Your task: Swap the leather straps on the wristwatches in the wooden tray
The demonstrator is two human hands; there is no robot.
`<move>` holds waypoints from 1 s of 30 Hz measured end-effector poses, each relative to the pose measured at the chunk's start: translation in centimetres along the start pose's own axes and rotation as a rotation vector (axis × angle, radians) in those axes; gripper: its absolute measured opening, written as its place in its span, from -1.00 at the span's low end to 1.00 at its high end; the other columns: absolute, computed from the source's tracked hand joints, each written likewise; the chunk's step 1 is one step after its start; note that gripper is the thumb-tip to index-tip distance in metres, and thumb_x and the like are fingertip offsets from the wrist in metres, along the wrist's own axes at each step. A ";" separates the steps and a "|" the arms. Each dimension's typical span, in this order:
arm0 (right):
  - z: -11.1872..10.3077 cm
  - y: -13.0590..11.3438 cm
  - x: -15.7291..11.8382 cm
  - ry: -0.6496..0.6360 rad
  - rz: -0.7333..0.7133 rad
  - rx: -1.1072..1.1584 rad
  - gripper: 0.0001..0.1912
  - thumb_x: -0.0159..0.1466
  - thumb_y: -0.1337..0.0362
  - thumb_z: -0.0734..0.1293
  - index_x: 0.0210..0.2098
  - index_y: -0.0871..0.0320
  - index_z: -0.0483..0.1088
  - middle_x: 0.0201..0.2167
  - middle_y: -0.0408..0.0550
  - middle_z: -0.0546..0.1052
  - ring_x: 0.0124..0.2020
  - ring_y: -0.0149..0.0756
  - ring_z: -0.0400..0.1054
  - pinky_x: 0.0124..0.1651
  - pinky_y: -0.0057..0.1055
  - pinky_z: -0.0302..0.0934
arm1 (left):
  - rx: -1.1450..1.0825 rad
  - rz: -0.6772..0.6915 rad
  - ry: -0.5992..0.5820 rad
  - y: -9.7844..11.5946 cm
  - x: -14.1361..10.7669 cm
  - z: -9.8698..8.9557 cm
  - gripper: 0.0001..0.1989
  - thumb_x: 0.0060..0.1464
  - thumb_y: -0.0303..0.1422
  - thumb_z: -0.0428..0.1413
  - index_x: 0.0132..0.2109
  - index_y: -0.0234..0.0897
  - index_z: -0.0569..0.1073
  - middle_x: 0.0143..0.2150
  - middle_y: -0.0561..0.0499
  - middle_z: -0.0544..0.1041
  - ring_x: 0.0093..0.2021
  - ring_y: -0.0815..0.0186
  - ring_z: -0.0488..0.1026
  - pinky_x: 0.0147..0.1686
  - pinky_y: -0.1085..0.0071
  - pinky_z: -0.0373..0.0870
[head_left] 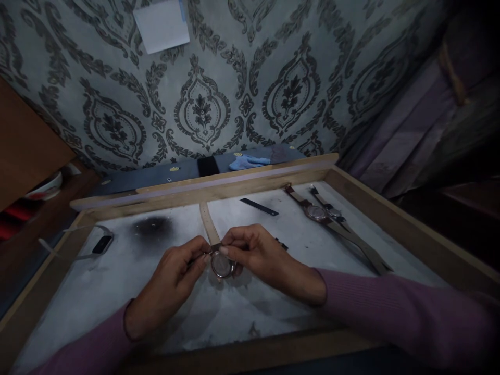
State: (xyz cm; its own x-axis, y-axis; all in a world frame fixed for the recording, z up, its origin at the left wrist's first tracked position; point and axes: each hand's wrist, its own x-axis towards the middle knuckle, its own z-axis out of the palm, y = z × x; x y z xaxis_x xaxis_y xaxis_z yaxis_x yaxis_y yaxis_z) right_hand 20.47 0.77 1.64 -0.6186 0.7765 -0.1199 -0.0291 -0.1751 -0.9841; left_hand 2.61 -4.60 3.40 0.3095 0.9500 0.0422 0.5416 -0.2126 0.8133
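Note:
Near the middle of a white-bottomed wooden tray, a round wristwatch (222, 264) is held between both hands. One light strap (210, 224) runs from its top edge toward the back of the tray. My left hand (172, 281) pinches the left side of the joint between case and strap. On the right side of that same joint, my right hand (260, 255) is closed with thumb and fingertips, its other fingers curled beside the case. Small dark pieces (282, 244) lie partly hidden behind my right hand.
The tray's wooden rim (375, 211) surrounds the work. Inside lie a flat dark strip (259, 207), a brown-strapped watch (315, 212), a smaller watch (335, 212) and, at left, a rectangular watch (102, 244). A blue cloth (250, 162) rests behind the rim.

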 end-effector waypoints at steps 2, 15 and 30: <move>0.1 -0.1 -0.1 0.001 0.011 -0.012 -0.71 0.05 0.14 0.47 -0.50 0.24 0.40 -0.63 -0.17 0.46 -0.63 -0.53 0.29 -0.55 -0.58 0.21 | -0.034 0.010 0.002 0.0 0.1 0.1 -0.77 0.25 -0.28 -0.06 -0.37 -0.26 0.28 -0.48 0.12 0.28 -0.46 0.39 0.23 -0.46 0.47 0.13; -0.2 -0.1 0.1 0.021 -0.005 0.003 -0.71 0.04 0.15 0.48 -0.49 0.24 0.39 -0.62 -0.16 0.47 -0.62 -0.52 0.29 -0.55 -0.56 0.20 | -0.026 -0.011 -0.017 -0.3 0.0 -0.2 -0.77 0.26 -0.26 -0.07 -0.24 -0.30 0.37 -0.42 0.08 0.36 -0.43 0.37 0.25 -0.44 0.46 0.14; -0.1 -0.2 0.0 0.018 -0.017 -0.018 -0.75 0.07 0.19 0.46 -0.50 0.24 0.38 -0.65 -0.18 0.44 -0.64 -0.54 0.26 -0.57 -0.58 0.18 | -0.044 0.020 0.013 0.2 0.2 -0.1 -0.80 0.24 -0.34 -0.05 -0.34 -0.29 0.35 -0.45 0.10 0.35 -0.44 0.39 0.27 -0.44 0.49 0.16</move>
State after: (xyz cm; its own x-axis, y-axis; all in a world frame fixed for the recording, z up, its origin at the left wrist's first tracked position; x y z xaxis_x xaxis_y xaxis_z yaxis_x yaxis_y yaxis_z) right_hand 20.54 0.88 1.79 -0.6038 0.7902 -0.1051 -0.0250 -0.1505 -0.9883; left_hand 2.71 -4.45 3.62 0.3090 0.9488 0.0660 0.5003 -0.2212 0.8371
